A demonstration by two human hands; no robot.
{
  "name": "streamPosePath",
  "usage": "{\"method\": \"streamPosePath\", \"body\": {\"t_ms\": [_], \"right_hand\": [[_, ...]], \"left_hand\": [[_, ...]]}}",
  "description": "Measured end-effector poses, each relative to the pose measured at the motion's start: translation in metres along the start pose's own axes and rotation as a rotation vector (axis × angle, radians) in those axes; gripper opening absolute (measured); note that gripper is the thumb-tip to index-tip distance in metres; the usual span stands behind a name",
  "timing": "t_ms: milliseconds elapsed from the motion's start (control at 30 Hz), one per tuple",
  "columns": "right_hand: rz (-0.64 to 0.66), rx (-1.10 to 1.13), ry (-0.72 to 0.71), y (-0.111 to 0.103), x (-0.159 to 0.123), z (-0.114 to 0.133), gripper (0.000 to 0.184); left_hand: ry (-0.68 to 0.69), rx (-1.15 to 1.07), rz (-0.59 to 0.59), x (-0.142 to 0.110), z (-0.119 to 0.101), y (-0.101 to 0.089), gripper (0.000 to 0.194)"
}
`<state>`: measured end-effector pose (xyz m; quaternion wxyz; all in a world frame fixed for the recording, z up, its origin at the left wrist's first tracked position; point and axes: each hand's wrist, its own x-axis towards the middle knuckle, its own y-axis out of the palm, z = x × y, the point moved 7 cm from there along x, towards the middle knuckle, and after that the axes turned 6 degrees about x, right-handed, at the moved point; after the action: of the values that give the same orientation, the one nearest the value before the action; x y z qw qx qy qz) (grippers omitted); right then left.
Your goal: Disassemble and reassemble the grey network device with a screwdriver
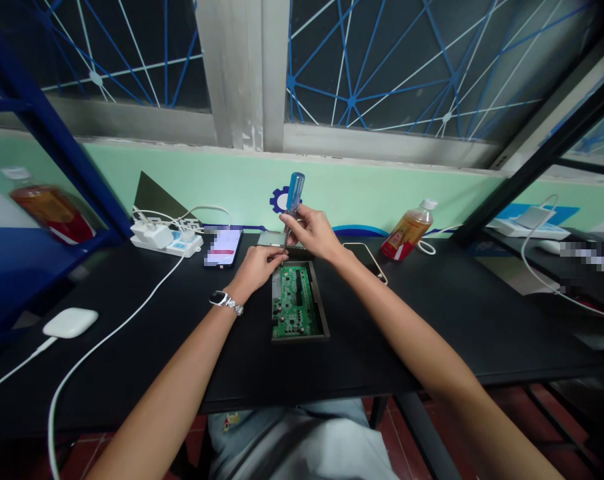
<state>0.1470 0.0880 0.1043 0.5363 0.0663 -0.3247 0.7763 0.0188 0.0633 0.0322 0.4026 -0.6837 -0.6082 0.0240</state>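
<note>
A green circuit board (296, 303) lies in a shallow metal case (321, 310) on the black desk. My right hand (313, 230) grips a screwdriver (295, 190) with a clear blue handle, held nearly upright above the board's far left corner. Close to the screwdriver's tip, my left hand (259, 267) has its thumb and fingers pinched together at the case's far edge. Whatever sits between those fingertips is too small to make out. Behind both hands lies a flat metal piece (272, 239), partly hidden by them.
A lit phone (223, 247) and a white power strip (167, 240) with cables lie at the back left. To the right are another phone (365, 260) and a drink bottle (408, 230). A white charger (71, 323) with a cable is at the left.
</note>
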Motion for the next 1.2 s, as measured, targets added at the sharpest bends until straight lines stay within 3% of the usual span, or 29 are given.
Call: {"method": "streamPosePath", "body": {"t_ms": [233,400,533,700,900,1067,1200], "right_hand": [[0.000,0.048,-0.048,0.001,0.003,-0.002,0.041],[0.125,0.219,0.002,0.006,0.007,-0.004,0.043],[0.154,0.274,0.039,0.006,0.009,-0.003,0.042],[-0.015,0.109,-0.025,0.002,0.010,-0.002,0.038],[-0.186,-0.189,-0.123,-0.002,0.005,0.010,0.048],[-0.224,-0.282,-0.134,-0.005,0.003,0.012,0.053],[-0.170,-0.243,-0.113,-0.006,0.006,0.007,0.049]], "left_hand": [[0.010,0.079,0.020,0.000,-0.001,0.001,0.023],[-0.007,0.125,0.017,-0.001,0.000,0.001,0.026],[-0.004,0.134,0.029,-0.001,0.001,0.003,0.028],[0.014,0.122,0.086,-0.001,0.002,0.006,0.029],[0.005,0.112,0.098,-0.001,0.002,0.007,0.028],[0.020,0.107,0.092,-0.001,0.001,0.006,0.028],[0.028,0.101,0.094,-0.001,0.002,0.007,0.028]]}}
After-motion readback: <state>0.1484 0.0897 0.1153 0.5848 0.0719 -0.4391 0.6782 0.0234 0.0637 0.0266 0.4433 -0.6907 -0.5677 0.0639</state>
